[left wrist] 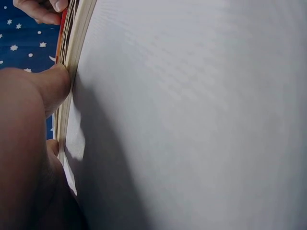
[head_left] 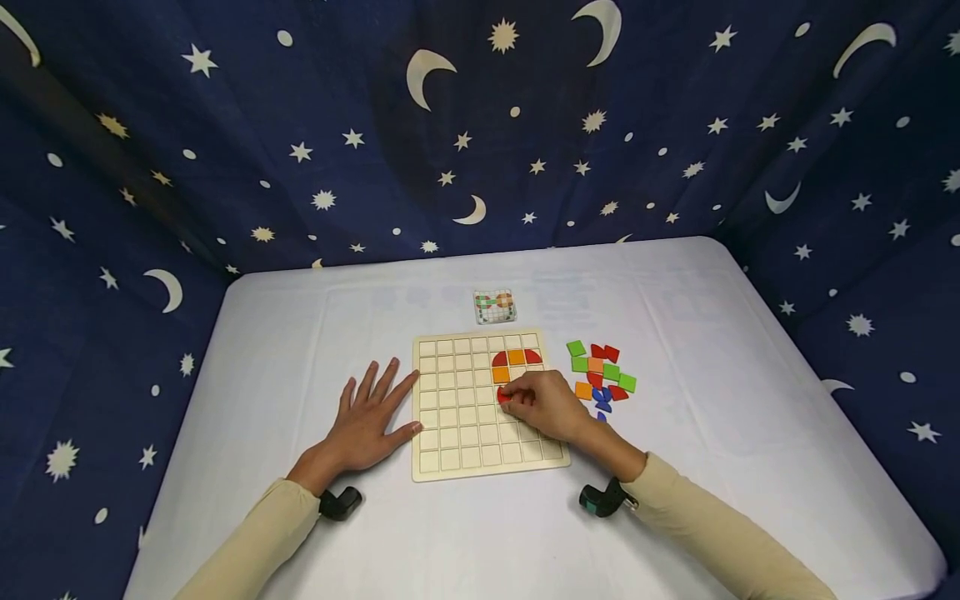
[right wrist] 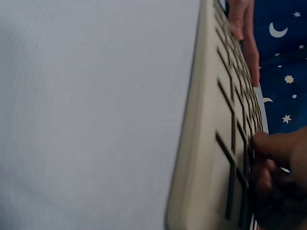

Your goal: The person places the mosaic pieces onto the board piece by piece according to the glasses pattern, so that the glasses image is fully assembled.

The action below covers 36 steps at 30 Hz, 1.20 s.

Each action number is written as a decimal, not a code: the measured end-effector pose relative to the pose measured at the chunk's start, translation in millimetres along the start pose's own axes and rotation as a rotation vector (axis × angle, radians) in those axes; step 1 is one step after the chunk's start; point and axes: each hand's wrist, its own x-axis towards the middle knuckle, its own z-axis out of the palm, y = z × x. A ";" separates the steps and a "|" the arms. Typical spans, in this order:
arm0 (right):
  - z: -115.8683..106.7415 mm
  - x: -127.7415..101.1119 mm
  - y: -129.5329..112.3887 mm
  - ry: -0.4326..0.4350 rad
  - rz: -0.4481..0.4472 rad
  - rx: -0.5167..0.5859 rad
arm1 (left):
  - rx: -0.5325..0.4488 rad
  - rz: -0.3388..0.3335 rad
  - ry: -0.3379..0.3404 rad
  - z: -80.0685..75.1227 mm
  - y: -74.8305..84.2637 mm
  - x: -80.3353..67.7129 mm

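On the white table (head_left: 712, 400), a pale wooden grid board (head_left: 457, 408) holds red and orange pieces along its top right. The right hand (head_left: 543, 406) pinches a small red piece (head_left: 504, 396) over the board's middle-right squares. The left hand (head_left: 367, 421) lies flat, fingers spread, touching the board's left edge.

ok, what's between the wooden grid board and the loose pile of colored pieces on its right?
Head view: only bare white table separates the grid board from the pile of pieces. The right hand sits over the board's right part, not in that gap.
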 end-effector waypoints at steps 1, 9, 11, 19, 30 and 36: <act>0.4 -0.3 -0.7 0.003 -0.015 -0.038 | 0.000 0.000 0.000 -0.1 0.2 -0.1; 5.1 -2.7 -8.7 0.053 -0.095 -0.282 | 0.006 -0.001 -0.005 1.2 -0.2 0.0; 6.7 -2.4 -10.5 0.079 -0.099 -0.324 | 0.011 -0.005 -0.006 1.4 -0.4 -0.5; 4.5 1.7 -10.1 0.111 -0.067 -0.377 | 0.014 -0.007 0.000 0.7 0.1 -0.5; -30.2 -23.0 16.1 0.148 0.055 -0.364 | 0.005 -0.010 -0.004 0.1 0.5 0.3; -44.5 -41.4 29.9 0.188 0.076 -0.439 | 0.008 -0.010 0.005 2.3 -0.5 0.3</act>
